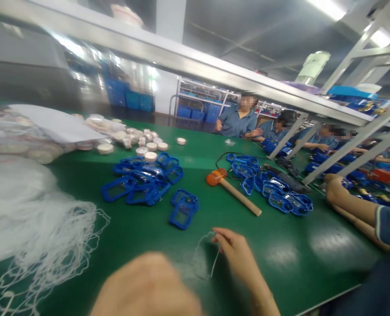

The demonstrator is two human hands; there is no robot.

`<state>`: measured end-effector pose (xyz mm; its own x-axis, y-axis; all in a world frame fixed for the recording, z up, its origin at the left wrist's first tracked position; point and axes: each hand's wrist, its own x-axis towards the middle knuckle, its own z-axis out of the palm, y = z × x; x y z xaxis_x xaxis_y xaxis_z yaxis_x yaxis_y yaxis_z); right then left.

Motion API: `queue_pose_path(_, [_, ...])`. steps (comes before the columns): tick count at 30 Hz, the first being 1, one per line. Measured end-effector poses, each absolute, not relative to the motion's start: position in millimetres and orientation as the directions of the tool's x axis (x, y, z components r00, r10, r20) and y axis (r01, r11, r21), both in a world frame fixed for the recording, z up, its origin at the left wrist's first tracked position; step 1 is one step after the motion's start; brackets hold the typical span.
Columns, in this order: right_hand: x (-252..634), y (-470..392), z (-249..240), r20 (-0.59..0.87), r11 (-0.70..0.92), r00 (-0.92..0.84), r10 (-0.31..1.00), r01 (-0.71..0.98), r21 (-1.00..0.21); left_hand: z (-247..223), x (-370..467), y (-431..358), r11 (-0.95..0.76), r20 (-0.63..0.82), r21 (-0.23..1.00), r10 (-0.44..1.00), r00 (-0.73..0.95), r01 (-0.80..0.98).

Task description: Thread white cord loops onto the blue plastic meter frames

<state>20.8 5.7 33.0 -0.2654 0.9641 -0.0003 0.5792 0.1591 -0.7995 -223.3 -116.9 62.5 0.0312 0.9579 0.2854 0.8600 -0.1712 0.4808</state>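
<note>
- We see the right hand (236,245) nearer to us than the mallet (218,176), its thumb and index finger pinched on a thin white string (215,262).
- The white string hangs from those fingertips in a loose loop, over the green table (142,245), on our side of the mallet.
- We see the left hand (148,285) closest to us, nearer and to the left of the mallet. It is blurred; its fingers look curled, but we cannot tell whether they grip anything.
- The mallet lies on its side, with an orange head and a wooden handle slanting toward us and to the right.
- Just left of the mallet we find a small stack of blue frames (181,216); farther left, a larger blue heap (142,184).
- Right of the mallet we see another blue cluster (278,193), with a black cable (219,159) curving just beyond the mallet's head.
- White discs (150,156) lie beyond the mallet and to its left.
- Well left of the mallet, and nearer to us, a white tangle (59,241) of strands spreads out.
- Beyond the mallet we count at least 3 co-workers (239,120); to its right, another person's forearm (356,208) rests near the table's edge.
</note>
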Motion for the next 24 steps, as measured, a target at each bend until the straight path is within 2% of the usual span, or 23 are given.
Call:
queue_pose_path(2, [26.6, 10.6, 25.4, 0.004, 0.149, -0.226, 0.974, 0.628, -0.764, 59.1, -225.1, -76.4, -0.17, 0.279, 0.504, 0.96, 0.026, 0.847])
queue_pose_path(7, [41.2, 13.5, 7.4, 0.02, 0.165, -0.212, 0.977, 0.693, -0.701, 27.6, -225.7, -12.7, -0.021, 0.071, 0.644, 0.997, -0.033, 0.765])
queue_pose_path(11, [47.9, 8.5, 14.8, 0.086, 0.231, -0.243, 0.966, 0.669, -0.707, 14.8, -226.6, -8.2, -0.054, 0.082, 0.694, 0.997, -0.005, 0.718])
queue_pose_path(16, [35.0, -11.3, 50.0, 0.079, 0.259, -0.317, 0.945, 0.577, -0.775, 25.5, -242.7, -30.4, -0.121, 0.094, 0.736, 0.993, 0.075, 0.666])
queue_pose_path(18, [21.7, -24.8, 63.4, 0.058, 0.278, -0.383, 0.922, 0.549, -0.788, 27.1, -251.5, -41.1, -0.126, 0.083, 0.728, 0.992, 0.096, 0.674])
queue_pose_path(21, [7.1, -42.5, 74.4, -0.04, 0.305, -0.588, 0.808, 0.475, -0.825, 27.1, -261.7, -59.6, -0.103, 0.09, 0.648, 0.994, 0.058, 0.755])
queue_pose_path(24, [11.0, -47.0, 72.7, -0.036, 0.291, -0.592, 0.805, 0.447, -0.846, 31.7, -264.8, -83.1, -0.094, 0.149, 0.601, 0.989, 0.004, 0.794])
